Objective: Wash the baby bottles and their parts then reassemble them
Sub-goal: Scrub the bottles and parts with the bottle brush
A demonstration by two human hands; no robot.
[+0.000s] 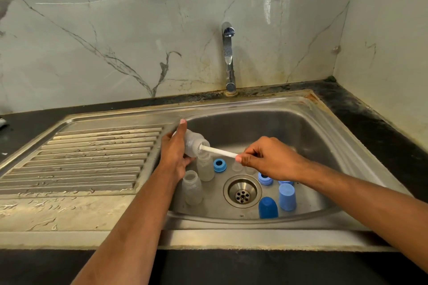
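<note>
My left hand (174, 152) grips a clear baby bottle (193, 143) on its side over the sink's left part, its mouth pointing right. My right hand (266, 159) pinches the white handle of a bottle brush (218, 151) whose head is inside the bottle's mouth. In the basin stand two more clear bottles (205, 166) (192, 187). A blue screw ring (219, 165) and another (265, 178) lie near the drain, along with a dark blue cap (268, 207) and a light blue cap (287, 196). Clear teats (237, 166) sit behind the drain, hard to make out.
The steel sink (312, 122) has a drain (242, 193) at its middle and a ribbed draining board (92, 157) to the left. A chrome tap (228, 58) rises at the back by the marble wall. Black counter (370, 122) runs around it.
</note>
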